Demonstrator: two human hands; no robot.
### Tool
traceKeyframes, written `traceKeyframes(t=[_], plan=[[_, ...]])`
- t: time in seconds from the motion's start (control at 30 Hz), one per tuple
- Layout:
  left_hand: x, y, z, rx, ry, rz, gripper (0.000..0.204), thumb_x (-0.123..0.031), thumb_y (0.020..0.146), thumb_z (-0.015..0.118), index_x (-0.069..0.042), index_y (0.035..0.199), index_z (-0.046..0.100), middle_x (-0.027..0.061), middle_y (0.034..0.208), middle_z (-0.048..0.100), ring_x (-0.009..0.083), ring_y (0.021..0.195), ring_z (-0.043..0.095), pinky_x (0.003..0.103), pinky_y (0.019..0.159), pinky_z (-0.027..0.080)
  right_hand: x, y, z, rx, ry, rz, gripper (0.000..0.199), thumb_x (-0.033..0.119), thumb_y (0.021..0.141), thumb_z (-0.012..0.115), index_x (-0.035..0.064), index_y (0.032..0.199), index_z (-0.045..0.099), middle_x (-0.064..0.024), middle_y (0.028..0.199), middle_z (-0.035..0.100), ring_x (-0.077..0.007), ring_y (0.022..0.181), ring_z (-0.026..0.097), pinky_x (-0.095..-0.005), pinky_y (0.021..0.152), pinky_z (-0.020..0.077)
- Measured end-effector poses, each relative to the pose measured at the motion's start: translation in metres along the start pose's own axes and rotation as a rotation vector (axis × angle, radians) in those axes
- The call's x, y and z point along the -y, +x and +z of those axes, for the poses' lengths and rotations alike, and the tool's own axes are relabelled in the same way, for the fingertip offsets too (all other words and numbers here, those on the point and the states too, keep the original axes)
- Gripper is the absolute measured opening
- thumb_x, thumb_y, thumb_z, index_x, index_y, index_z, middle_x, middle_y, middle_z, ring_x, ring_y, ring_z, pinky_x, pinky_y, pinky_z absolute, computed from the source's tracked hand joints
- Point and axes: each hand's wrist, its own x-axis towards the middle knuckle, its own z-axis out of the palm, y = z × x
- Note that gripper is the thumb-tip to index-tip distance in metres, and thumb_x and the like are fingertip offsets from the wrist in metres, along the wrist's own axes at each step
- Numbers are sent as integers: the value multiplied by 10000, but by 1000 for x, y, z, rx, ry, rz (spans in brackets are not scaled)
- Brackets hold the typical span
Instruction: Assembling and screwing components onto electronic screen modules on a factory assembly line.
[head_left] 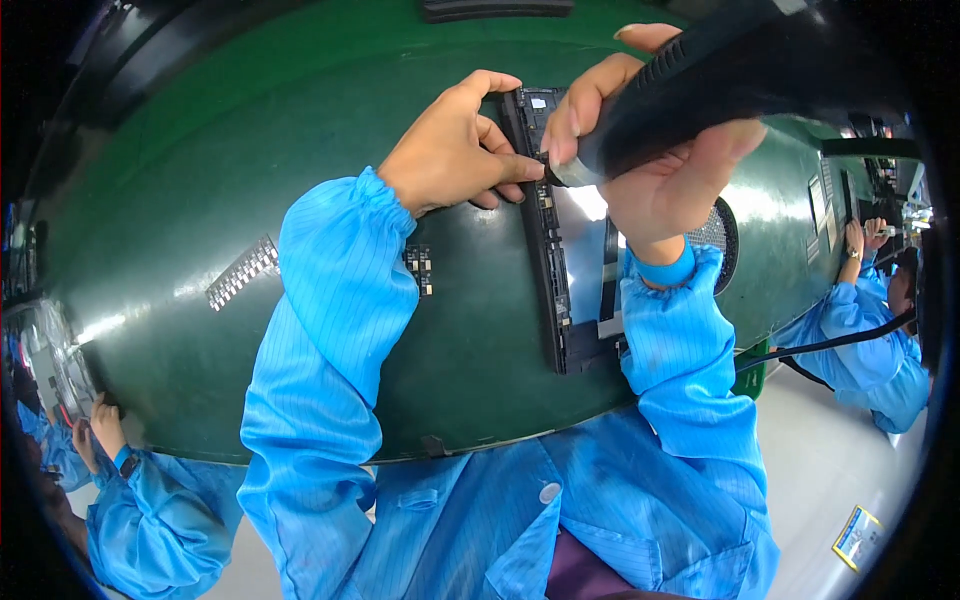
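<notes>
A long black-framed panel (549,270) with small parts along its left rail and a shiny silver middle lies on the green bench in front of me. At its upper left edge my left hand (455,140) grips the frame, index finger near the top end and thumb by the rail. My right hand (650,180) is wrapped round a thick black electric screwdriver (720,85), which slants down to the left. Its nose is close to my left thumb, over the rail; the tip itself and any screw are hidden. My right hand covers much of the panel's upper part.
Strips of small circuit boards lie left of the panel, one white-dotted strip (243,273) and one dark strip (425,270) by my left sleeve. A round mesh-topped black container (722,245) stands right. Co-workers in blue sleeves sit at left (160,515) and right (855,340).
</notes>
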Motion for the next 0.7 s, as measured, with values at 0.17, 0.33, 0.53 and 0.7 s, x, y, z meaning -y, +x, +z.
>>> traceKeyframes(t=[0.17,0.33,0.53,0.7], plan=[[2,-3,-5,-1,-23,21,767,-35,727,707,5,1327,232,127,758,612,174,662,647,243,495,493,-10,-5,5,87,129,-109,910,780,776,185,7,1233,333,-148,730,515,-229,578,531,-344,552,464],[3,1,1,-1,-22,7,769,-44,727,713,4,1327,236,123,762,616,174,661,647,250,499,496,-3,-11,3,-39,-132,6,892,765,791,195,4,1223,367,-145,742,530,-243,591,552,-350,564,479],[-4,1,4,-93,88,78,775,-60,715,732,7,1330,265,119,755,626,167,650,644,250,498,498,24,12,-40,262,43,-398,840,716,829,194,40,1309,330,-153,841,589,-249,649,603,-380,581,505],[2,-20,29,-598,802,730,201,-32,694,696,-39,888,647,95,763,618,185,652,610,292,558,482,62,-17,-77,272,-244,-400,851,726,820,172,40,1303,313,-140,858,582,-242,663,609,-406,574,506]])
